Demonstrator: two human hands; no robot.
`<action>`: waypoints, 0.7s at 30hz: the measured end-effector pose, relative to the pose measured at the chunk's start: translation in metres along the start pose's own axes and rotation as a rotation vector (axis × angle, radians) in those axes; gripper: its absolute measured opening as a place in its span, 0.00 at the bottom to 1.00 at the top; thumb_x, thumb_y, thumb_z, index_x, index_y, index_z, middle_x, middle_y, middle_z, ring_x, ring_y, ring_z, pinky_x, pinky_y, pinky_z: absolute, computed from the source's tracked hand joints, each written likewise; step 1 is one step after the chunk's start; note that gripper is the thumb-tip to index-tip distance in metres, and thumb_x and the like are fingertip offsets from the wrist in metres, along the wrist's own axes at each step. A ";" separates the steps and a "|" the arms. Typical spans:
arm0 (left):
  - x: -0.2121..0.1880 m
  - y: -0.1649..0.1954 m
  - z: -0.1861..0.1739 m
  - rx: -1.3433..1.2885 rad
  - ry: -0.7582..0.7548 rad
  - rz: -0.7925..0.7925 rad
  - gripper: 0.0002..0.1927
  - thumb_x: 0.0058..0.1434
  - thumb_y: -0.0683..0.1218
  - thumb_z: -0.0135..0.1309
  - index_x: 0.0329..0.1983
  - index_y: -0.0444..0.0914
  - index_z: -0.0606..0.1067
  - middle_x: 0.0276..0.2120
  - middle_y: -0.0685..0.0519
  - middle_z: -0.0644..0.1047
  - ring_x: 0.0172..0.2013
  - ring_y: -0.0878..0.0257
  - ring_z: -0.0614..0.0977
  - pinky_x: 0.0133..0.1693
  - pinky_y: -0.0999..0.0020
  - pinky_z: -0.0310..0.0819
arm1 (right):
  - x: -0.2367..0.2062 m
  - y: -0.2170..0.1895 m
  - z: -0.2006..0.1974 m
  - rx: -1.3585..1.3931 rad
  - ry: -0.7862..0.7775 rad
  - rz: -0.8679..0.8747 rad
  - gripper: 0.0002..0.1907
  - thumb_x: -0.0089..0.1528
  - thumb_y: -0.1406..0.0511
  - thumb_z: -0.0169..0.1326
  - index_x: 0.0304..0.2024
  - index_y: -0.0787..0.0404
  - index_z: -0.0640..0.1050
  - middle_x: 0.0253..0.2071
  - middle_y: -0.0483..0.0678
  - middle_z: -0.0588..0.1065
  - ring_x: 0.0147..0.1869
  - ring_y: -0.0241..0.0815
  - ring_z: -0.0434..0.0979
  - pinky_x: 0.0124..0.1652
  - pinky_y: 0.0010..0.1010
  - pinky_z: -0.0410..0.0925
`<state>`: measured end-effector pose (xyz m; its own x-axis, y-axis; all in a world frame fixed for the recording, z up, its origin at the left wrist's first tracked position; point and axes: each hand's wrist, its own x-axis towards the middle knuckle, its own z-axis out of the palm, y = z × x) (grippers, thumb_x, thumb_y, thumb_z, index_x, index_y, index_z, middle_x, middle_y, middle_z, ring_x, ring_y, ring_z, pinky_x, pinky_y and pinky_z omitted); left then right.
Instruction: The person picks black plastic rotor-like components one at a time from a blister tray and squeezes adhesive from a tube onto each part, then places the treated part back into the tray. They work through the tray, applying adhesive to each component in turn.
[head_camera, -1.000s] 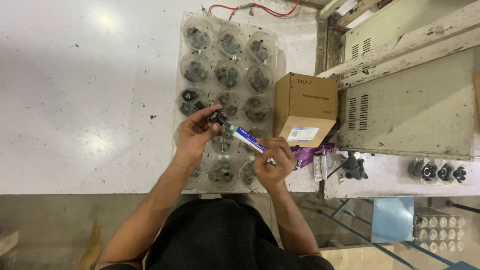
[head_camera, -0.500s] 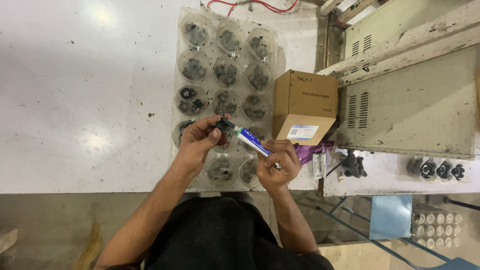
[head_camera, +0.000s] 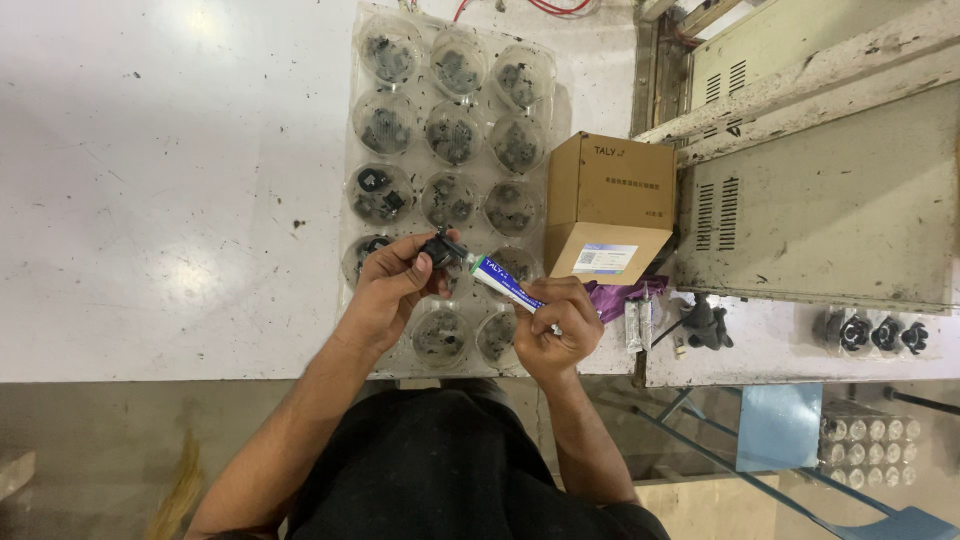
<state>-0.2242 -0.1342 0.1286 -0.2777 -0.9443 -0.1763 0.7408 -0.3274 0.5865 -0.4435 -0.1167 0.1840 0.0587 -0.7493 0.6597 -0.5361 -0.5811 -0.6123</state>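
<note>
My left hand pinches a small black part above a clear plastic tray of round cups that each hold several small black parts. My right hand grips a white and blue tube, tilted so that its nozzle meets the black part. Both hands hover over the tray's near rows, close to the table's front edge.
A brown cardboard box stands right of the tray. Behind it sits a beige metal machine housing. Purple wrapping, small packets and black knobs lie on the right. A red cable runs at the top.
Both hands have shifted slightly toward me and to the left, with the part and tube still together. The tube's nozzle stays at the black part.
</note>
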 end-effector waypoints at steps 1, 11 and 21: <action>-0.001 0.000 -0.001 0.004 -0.003 -0.005 0.20 0.69 0.45 0.56 0.61 0.29 0.75 0.42 0.51 0.81 0.35 0.63 0.80 0.42 0.63 0.78 | 0.000 -0.001 -0.001 0.003 0.002 -0.004 0.21 0.50 0.81 0.64 0.22 0.59 0.65 0.36 0.51 0.79 0.43 0.45 0.82 0.41 0.32 0.75; -0.004 0.002 0.003 -0.111 -0.124 -0.036 0.30 0.69 0.55 0.58 0.65 0.29 0.73 0.39 0.53 0.79 0.34 0.66 0.78 0.40 0.65 0.76 | 0.003 -0.009 -0.007 0.024 -0.015 0.020 0.21 0.48 0.82 0.62 0.22 0.60 0.64 0.36 0.51 0.78 0.43 0.47 0.81 0.42 0.34 0.74; 0.056 0.037 -0.065 0.751 0.672 0.456 0.20 0.54 0.34 0.68 0.49 0.37 0.79 0.43 0.48 0.84 0.41 0.67 0.87 0.46 0.74 0.85 | -0.011 0.001 -0.012 0.100 0.099 0.221 0.21 0.57 0.76 0.69 0.28 0.59 0.66 0.44 0.54 0.79 0.42 0.38 0.78 0.39 0.26 0.71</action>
<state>-0.1723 -0.2012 0.0888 0.4844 -0.8710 -0.0814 0.0664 -0.0561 0.9962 -0.4549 -0.1044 0.1815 -0.1363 -0.8294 0.5418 -0.4402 -0.4392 -0.7832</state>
